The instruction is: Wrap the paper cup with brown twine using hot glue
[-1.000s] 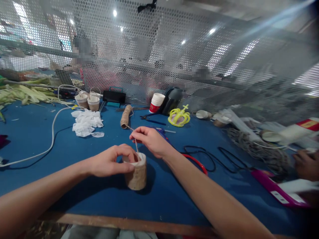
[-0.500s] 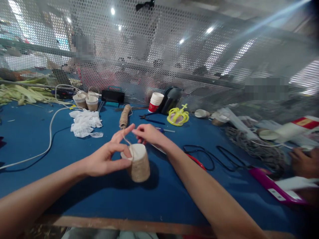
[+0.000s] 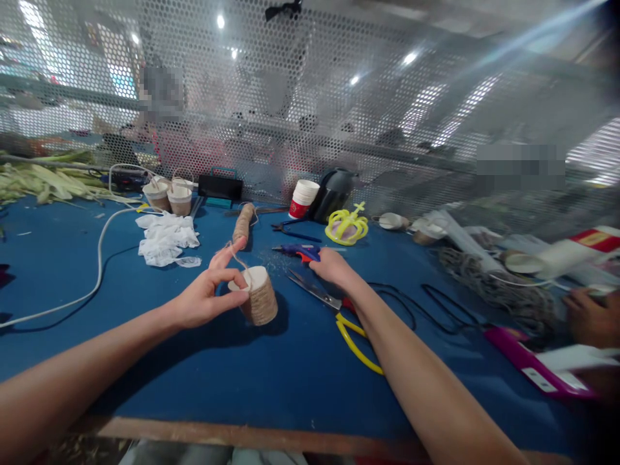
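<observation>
Change: I am watching the right hand [image 3: 333, 266] leaving the twine [image 3: 237, 258] and reaching the glue gun [image 3: 298, 250]; grip unclear.
Left hand [image 3: 206, 298]: pinching the tilted twine-wrapped cup [image 3: 260, 297].

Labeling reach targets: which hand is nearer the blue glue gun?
Right. The right hand is at the near end of the glue gun, apparently touching it. The left hand is off to the left, holding the twine-wrapped cup.

Bright lights shine through the mesh wall [image 3: 339, 97] from above. The right side looks blurry. The edges bend. Soft shadows fall on the blue table [image 3: 72, 258].
</observation>
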Available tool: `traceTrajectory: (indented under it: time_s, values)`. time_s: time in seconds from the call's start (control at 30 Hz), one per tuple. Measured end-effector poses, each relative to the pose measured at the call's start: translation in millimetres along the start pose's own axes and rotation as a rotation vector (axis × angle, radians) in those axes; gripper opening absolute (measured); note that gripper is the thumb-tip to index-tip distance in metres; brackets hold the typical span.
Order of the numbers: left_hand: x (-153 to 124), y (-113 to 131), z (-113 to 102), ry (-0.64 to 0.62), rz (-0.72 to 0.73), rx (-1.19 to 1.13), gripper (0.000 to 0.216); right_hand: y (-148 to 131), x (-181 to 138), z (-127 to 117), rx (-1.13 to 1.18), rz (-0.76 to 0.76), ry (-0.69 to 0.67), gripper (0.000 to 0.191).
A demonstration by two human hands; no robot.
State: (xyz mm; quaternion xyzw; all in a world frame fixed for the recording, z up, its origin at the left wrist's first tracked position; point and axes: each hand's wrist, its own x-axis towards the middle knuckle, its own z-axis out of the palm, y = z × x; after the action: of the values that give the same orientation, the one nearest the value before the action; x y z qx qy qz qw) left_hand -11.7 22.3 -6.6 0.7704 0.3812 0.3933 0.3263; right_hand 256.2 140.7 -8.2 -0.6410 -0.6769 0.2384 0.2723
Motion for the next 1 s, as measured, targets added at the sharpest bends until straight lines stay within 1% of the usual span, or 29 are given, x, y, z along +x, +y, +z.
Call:
traceTrajectory:
  time_s: [0.03, 0.13, 0.17, 0.23, 0.27, 0.3, 0.37, 0.43, 0.5, 0.6, 0.67, 0.83, 1.0]
  values:
    - [0, -1, 0, -0.007, -0.009, 0.012, 0.017, -5, -3, -2, 0.017, 0.007, 0.02, 0.015]
    - [1, -4, 1, -0.009, -0.04, 0.041, 0.016, -25, -25, -10, 0.105, -0.008, 0.048, 0.026]
    - [2, -4, 1, -0.002, -0.049, 0.045, 0.015, -33, -35, -14, 0.146, -0.022, 0.032, 0.026]
    - [2, -4, 1, 0.008, -0.055, 0.041, 0.015, -46, -57, -20, 0.206, -0.039, -0.031, 0.015]
    - [2, -4, 1, 0.01, -0.058, 0.033, 0.015, -52, -68, -22, 0.233, -0.044, -0.062, 0.013]
    - [1, -3, 1, 0.015, -0.063, 0.022, 0.016, -57, -78, -24, 0.271, -0.058, -0.113, 0.015]
    - [1, -4, 2, 0.036, -0.08, -0.008, 0.016, -63, -97, -26, 0.321, -0.096, -0.169, 0.018]
    - [0, -6, 3, 0.07, -0.1, -0.035, 0.017, -66, -111, -24, 0.347, -0.126, -0.194, 0.021]
    - [0, -9, 5, 0.101, -0.119, -0.056, 0.018, -67, -120, -21, 0.343, -0.143, -0.186, 0.022]
    - [0, -12, 6, 0.125, -0.149, -0.092, 0.022, -67, -128, -14, 0.262, -0.14, -0.152, 0.02]
    - [1, -11, 6, 0.129, -0.166, -0.106, 0.024, -66, -132, -11, 0.169, -0.168, -0.127, 0.02]
    - [1, -7, 5, 0.119, -0.185, -0.127, 0.028, -61, -136, -6, -0.038, -0.377, -0.033, 0.022]
    - [1, -5, 5, 0.106, -0.18, -0.142, 0.025, -63, -134, -5, -0.191, -0.571, 0.018, 0.02]
